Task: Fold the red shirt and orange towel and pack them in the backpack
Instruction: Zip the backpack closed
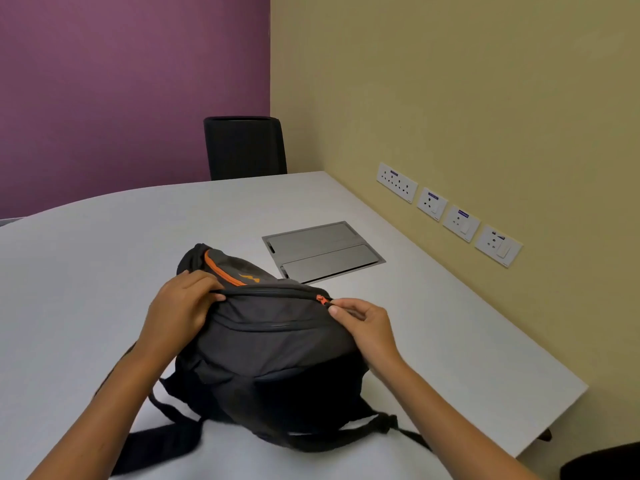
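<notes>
1. Table point(104, 258): white, carrying the backpack; a metal cable hatch point(323, 251) is set into it beyond.
2. Backpack point(270, 344): dark grey, lying near the front edge, straps towards the viewer.
3. Left hand point(180, 306): fingers curled, gripping the zip seam.
4. Right hand point(363, 322): pinching beside the orange zipper pull point(321, 300).

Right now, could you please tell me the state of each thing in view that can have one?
backpack: lying on the table, main zip looks closed along the top.
zip pull: orange, pinched by the right hand.
left hand: grips the backpack's top edge at the zip.
right hand: pinches the zip pull.
table hatch: both flaps shut.
chair: pushed up to the table's far edge.
</notes>
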Demonstrator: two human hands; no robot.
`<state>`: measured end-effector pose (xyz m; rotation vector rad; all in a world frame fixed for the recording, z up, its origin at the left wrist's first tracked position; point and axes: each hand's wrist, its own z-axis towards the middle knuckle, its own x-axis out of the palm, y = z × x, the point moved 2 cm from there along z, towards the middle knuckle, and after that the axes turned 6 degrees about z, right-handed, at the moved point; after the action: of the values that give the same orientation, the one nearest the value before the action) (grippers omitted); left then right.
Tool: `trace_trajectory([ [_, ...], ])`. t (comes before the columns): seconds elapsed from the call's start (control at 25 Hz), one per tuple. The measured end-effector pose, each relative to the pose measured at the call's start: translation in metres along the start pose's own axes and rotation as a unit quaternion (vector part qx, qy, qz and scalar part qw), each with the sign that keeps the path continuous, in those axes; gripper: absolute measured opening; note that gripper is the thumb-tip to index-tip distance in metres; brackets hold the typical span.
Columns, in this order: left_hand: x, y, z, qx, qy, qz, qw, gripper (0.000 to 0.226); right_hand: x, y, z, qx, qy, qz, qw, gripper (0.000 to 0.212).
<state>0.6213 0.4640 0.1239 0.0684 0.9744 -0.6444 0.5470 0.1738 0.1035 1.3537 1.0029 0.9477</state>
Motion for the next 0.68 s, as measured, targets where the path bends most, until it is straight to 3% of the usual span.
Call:
trace_trajectory([
  [0.08, -0.012, 0.01, 0.001, -0.067, 0.043, -0.039, 0.996, 0.011, 0.023, -0.008, -0.017, 0.007, 0.004, 0.01, 1.0, 0.013],
  [0.2, -0.039, 0.004, 0.004, -0.105, 0.079, -0.126, 0.983, 0.028, 0.052, -0.015, -0.039, 0.016, 0.009, 0.032, 0.999, 0.013],
  [0.28, -0.051, -0.017, 0.005, -0.052, 0.083, -0.129, 0.987, 0.031, 0.065, -0.016, -0.049, 0.02, 0.003, 0.044, 0.999, 0.012],
  [0.44, -0.037, -0.049, 0.001, 0.058, 0.163, 0.028, 0.985, 0.046, 0.073, -0.01, -0.057, 0.023, 0.004, 0.081, 0.996, 0.01],
  [0.56, -0.029, -0.051, -0.004, 0.073, 0.122, 0.043, 0.989, 0.032, 0.062, 0.008, -0.05, 0.012, 0.016, 0.11, 0.994, 0.006],
  [0.68, -0.028, -0.056, -0.006, 0.09, 0.06, 0.02, 0.994, 0.025, 0.047, 0.024, -0.036, -0.025, 0.023, 0.053, 0.998, 0.005],
])
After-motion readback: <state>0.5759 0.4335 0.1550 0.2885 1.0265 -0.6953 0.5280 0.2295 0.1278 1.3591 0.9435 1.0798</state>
